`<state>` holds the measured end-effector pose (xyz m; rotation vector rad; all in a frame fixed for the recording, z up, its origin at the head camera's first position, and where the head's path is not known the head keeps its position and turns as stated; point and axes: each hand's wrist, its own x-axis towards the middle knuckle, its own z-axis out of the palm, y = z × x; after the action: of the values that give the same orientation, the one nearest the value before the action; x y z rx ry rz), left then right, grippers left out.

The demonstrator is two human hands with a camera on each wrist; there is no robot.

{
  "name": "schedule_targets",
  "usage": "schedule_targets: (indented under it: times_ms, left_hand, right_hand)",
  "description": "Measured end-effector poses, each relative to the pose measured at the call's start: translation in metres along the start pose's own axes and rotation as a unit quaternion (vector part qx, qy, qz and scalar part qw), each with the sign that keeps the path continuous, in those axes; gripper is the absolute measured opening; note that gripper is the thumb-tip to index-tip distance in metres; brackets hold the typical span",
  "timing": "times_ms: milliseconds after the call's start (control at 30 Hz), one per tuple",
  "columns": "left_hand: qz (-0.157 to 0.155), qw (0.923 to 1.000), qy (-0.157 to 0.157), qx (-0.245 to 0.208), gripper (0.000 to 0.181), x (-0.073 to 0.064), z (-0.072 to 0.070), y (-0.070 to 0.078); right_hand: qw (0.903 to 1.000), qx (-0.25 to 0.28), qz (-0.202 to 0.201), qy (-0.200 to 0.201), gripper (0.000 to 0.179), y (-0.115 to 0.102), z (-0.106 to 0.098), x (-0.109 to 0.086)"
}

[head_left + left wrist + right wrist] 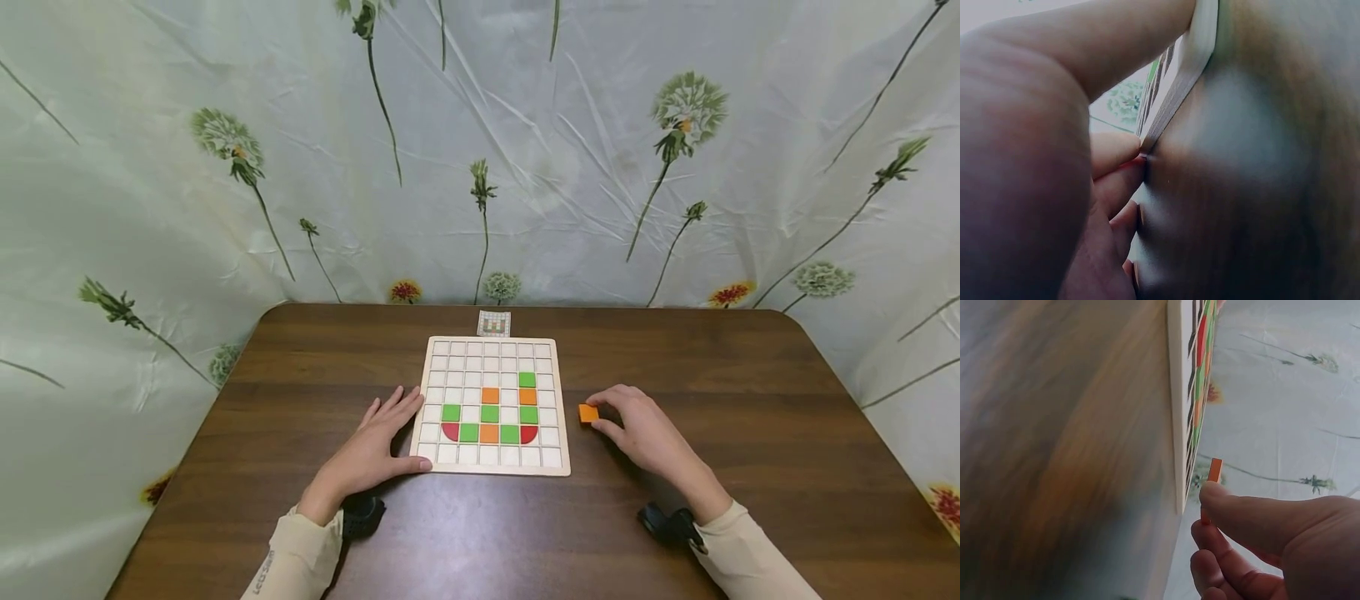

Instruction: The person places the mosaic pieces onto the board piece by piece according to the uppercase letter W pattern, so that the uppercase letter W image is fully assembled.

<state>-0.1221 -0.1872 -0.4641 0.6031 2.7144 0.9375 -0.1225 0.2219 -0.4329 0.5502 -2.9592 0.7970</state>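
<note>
A square wooden grid board [490, 464] lies on the table, its cells partly filled with green, orange and red tiles. Between thumb and fingers, my right hand [641, 425] pinches an orange square tile [588, 414], just off the board's right side; the right wrist view shows this tile [1215, 470] edge-on at the thumb tip. My left hand [367, 446] rests at the board's left side, fingers spread on the table and thumb touching the near left corner. Seen from the left wrist, the thumb [1129, 44] lies along the board edge [1179, 94].
A small pattern card [494, 323] lies behind the board, near the far edge of the brown wooden table [337, 350]. Beyond the table hangs a pale curtain [420, 233] printed with flowers. Dark wrist cameras are strapped under both wrists.
</note>
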Motion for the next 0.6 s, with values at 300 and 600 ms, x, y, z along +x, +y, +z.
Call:
schedule_targets:
  times_ms: [300,600]
  left_hand:
    - [0.004,1.0,0.002,0.001,0.104,-0.001,0.0,-0.001]
    - [0.003,1.0,0.002,0.001,0.104,0.0,0.001,-0.001]
  right_hand:
    - [0.9999,0.013,0.004,-0.007,0.027,-0.017,0.007,0.012]
    - [0.9995,0.031,-0.002,-0.011,0.028,-0.034,0.016,0.026]
